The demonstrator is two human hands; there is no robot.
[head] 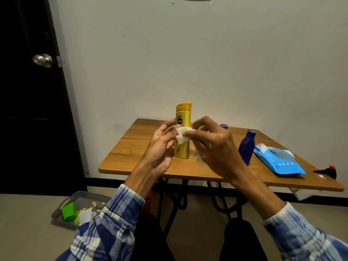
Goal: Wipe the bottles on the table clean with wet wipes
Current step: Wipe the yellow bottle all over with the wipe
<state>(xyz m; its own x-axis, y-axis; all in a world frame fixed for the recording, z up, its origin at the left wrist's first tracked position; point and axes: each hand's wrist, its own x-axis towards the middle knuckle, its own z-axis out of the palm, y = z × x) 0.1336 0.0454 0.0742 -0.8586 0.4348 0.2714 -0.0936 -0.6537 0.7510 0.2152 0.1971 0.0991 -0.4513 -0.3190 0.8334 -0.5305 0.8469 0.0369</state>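
yellow bottle (182,132), white wipe (182,136), dark blue bottle (246,146), blue-and-white plaid sleeves (113,221).

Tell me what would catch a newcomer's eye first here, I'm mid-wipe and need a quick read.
The yellow bottle at the centre stands out: the left hand holds it upright while the right hand holds a white wipe against its front. To the right, a dark blue bottle stands upright on the table, with the blue wipes pack lying just beyond it.
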